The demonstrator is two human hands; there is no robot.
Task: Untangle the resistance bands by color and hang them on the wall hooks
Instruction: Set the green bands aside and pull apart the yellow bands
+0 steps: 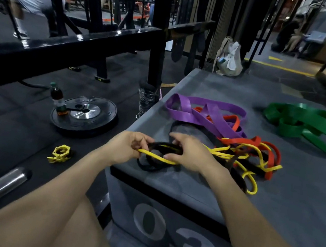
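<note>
A thin yellow band [159, 157] is pinched at one end by the left hand [126, 146] and held further along by the curled fingers of the right hand [187, 153], just below the middle of the frame. A black band [152, 165] is looped beneath both hands; whether it is also gripped cannot be told for certain. Both bands run rightward into a tangle with an orange band [246, 141] on the grey padded box [306, 199] (marked "03" on its near face). A purple band [200, 112] is laid just above the tangle, crossing the orange one. A green band [306, 127] is set apart at the upper right of the box. At centre left, a weight plate [86, 115] with a bottle [58, 98] standing on it is seen on the floor, a yellow collar [59, 154] near it.
</note>
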